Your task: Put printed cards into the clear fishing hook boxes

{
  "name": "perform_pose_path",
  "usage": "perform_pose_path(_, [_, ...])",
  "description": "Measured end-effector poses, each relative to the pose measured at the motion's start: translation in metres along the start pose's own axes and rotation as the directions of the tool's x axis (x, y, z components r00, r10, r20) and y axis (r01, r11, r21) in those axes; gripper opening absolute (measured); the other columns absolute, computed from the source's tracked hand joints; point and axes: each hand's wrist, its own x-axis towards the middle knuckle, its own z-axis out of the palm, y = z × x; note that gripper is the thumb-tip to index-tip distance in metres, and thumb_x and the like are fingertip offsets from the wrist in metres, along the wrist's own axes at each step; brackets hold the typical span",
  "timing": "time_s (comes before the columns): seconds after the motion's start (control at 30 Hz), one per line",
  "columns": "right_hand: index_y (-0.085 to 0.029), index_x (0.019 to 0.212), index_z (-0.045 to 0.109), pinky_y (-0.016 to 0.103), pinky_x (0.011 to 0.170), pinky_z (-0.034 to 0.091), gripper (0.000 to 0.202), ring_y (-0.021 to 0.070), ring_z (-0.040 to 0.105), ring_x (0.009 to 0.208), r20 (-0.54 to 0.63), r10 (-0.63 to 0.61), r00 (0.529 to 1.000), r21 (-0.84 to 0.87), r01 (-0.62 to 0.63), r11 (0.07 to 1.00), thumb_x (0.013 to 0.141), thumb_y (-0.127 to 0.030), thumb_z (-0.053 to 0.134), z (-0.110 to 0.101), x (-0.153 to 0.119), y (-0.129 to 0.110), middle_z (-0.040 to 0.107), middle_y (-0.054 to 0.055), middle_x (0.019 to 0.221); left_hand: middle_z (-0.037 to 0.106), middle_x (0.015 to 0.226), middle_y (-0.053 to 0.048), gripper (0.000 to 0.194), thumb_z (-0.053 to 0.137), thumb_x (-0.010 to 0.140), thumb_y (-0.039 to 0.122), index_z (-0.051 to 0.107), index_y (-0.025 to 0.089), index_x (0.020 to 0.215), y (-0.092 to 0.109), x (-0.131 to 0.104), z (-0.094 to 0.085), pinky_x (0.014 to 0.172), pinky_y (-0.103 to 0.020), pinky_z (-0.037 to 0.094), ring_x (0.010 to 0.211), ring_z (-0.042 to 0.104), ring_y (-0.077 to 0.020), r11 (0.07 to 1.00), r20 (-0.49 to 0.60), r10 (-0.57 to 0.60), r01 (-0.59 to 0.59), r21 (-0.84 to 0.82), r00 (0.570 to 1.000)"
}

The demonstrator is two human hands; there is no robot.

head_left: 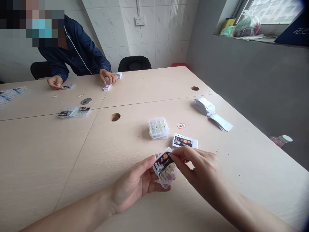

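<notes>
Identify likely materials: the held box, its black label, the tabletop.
Box: probably clear plastic, glossy; see-through walls, bright edge highlights.
Label: thin printed sheet, paper or plastic film; the look doesn't settle which.
Tabletop: likely wood-look laminate, low sheen; pale, even surface with faint streaks, though veneer is possible.

The right hand [202,162] partly hides the printed card stack [183,140].

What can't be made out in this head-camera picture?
All in the head view:
- Small print on the black rectangular printed label: too small, partly covered by the bare right hand.
- Underside of the clear plastic box: turned away, over the bare left hand.
- Lower part of the pink, white-capped bottle: behind the pale beige tabletop.
- Dark blue panel: cut off by the right edge.
</notes>
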Motion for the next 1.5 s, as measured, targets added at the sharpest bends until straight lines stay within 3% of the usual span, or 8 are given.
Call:
perform_pose_path(0.8, [-0.021,0.085,0.063,0.021,0.054,0.040,0.007,0.0100,0.061,0.054,0.003,0.001,1.000,-0.009,-0.001,1.000,0.089,-0.023,0.058,-0.0002,0.0012,-0.0011,0.066,-0.003,0.065,0.064,0.111,-0.015,0.039,0.037,0.099,0.036,0.061,0.013,0.119,0.0010,-0.0002,0.0008,0.090,-0.043,0.047,0.098,0.059,-0.0222,1.000,0.000,0.001,-0.001,0.026,1.000])
perform_pose_path(1.13, [-0.022,0.093,0.060,0.023,0.060,0.046,0.007,0.0120,0.065,0.063,0.039,-0.008,0.999,-0.002,0.008,1.000,0.089,-0.018,0.055,-0.0011,0.0010,-0.0013,0.068,-0.002,0.074,0.064,0.111,-0.014,0.040,0.039,0.098,0.037,0.063,0.012,0.118,0.0022,0.0003,0.0015,0.090,-0.040,0.048,0.097,0.059,-0.0211,0.999,-0.016,-0.004,0.003,-0.035,1.000])
perform_pose_path(1.33, [-0.022,0.107,0.059,0.024,0.060,0.048,0.019,0.0136,0.067,0.065,0.031,0.016,0.999,-0.031,-0.015,0.999,0.089,-0.019,0.055,-0.0018,0.0008,-0.0018,0.070,-0.001,0.077,0.065,0.111,-0.015,0.042,0.038,0.098,0.038,0.062,0.010,0.120,0.0018,0.0009,0.0000,0.090,-0.040,0.048,0.097,0.060,-0.0219,0.999,-0.011,-0.008,0.007,-0.039,1.000])
perform_pose_path(1.5, [-0.022,0.100,0.061,0.022,0.056,0.047,0.012,0.0127,0.066,0.060,0.016,0.031,0.999,-0.009,-0.031,0.999,0.088,-0.021,0.056,-0.0025,0.0020,-0.0023,0.071,-0.001,0.075,0.065,0.111,-0.015,0.042,0.038,0.098,0.037,0.062,0.011,0.120,0.0016,0.0002,0.0006,0.091,-0.040,0.048,0.097,0.061,-0.0219,0.999,-0.021,0.000,-0.001,-0.044,1.000])
